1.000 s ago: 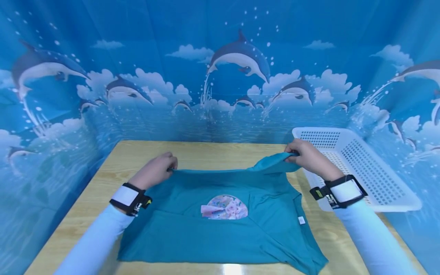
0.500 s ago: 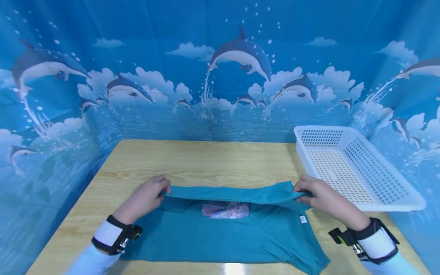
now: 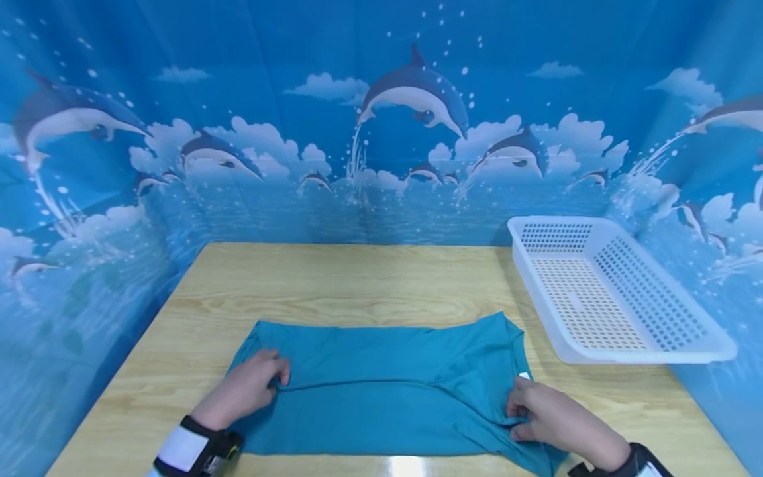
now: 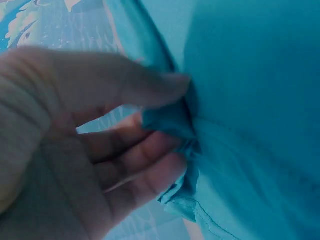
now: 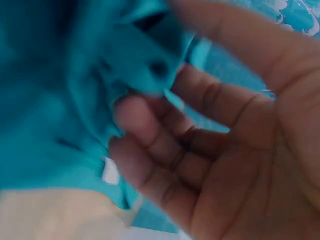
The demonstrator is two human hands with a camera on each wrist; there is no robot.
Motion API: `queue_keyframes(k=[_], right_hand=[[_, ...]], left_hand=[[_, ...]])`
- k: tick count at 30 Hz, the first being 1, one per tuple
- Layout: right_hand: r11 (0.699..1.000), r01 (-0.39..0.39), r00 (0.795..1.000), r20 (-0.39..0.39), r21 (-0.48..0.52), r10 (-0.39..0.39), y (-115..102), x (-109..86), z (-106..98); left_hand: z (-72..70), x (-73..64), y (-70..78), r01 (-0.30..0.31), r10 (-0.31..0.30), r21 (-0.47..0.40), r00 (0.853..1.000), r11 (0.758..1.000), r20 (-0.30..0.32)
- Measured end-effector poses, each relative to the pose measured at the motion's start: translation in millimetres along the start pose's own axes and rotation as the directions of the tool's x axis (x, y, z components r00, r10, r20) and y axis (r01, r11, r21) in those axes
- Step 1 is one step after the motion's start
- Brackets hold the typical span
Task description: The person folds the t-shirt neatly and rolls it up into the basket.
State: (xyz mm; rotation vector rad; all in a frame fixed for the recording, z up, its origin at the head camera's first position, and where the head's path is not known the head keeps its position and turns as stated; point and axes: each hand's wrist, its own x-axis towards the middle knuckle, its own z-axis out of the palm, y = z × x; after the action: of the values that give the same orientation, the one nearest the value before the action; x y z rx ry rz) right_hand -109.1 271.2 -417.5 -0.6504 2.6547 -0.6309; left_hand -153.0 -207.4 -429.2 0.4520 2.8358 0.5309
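Note:
A teal T-shirt (image 3: pixel 369 354) lies in a wide strip on the table, its upper layer folded down toward me. The folded-over edge runs across the middle, and the print is hidden under it. At the left end of that edge my left hand (image 3: pixel 246 389) pinches the cloth; in the left wrist view the fabric sits between thumb and fingers. My right hand (image 3: pixel 553 419) holds the edge at the right end, over a bunched part near a small white label (image 3: pixel 524 375). Blurred teal folds fill the right wrist view between thumb and fingers.
A white perforated plastic basket (image 3: pixel 539 311) stands on the right of the wooden table (image 3: pixel 352 281). Behind and on both sides hangs a blue curtain (image 3: pixel 381 212) printed with dolphins.
Both hands have drawn the far edge of the T-shirt toward me and lowered it onto the near half. The print has become covered, and bare table shows beyond the new fold.

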Motion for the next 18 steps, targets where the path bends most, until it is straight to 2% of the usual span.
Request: queue_keyframes(k=[2,5,8,10,13,15,18], right_hand=[[0.998,-0.056,0.998,0.009,0.033,0.056,0,-0.2,6],[0.989,-0.126,0.990,-0.049,0.071,0.130,-4,6.0,11],[0.984,-0.146,0.981,-0.110,0.103,0.157,-10,18.5,15],[0.984,-0.130,0.981,-0.131,0.123,0.146,-12,26.3,19],[0.991,-0.034,0.988,-0.143,0.128,0.053,-17,30.4,25],[0.995,0.042,0.989,-0.145,0.093,-0.028,-22,27.5,30],[0.988,0.149,0.985,-0.086,0.029,-0.147,-31,19.8,34]], left_hand=[[-0.1,0.0,-0.6,0.027,-0.026,-0.031,0.999,0.999,0.041],[-2.8,2.3,-0.3,0.055,-0.049,-0.075,0.996,0.996,0.072],[-6.3,5.8,1.3,0.060,-0.055,-0.081,0.996,0.995,0.066],[-7.8,7.4,2.9,0.047,-0.043,-0.068,0.998,0.997,0.054],[-8.1,7.4,5.0,0.018,-0.015,-0.056,0.999,0.998,0.052],[-7.6,5.9,5.4,0.004,0.000,-0.067,0.998,0.998,0.063],[-6.4,3.1,4.3,0.014,-0.006,-0.094,0.997,0.995,0.080]])
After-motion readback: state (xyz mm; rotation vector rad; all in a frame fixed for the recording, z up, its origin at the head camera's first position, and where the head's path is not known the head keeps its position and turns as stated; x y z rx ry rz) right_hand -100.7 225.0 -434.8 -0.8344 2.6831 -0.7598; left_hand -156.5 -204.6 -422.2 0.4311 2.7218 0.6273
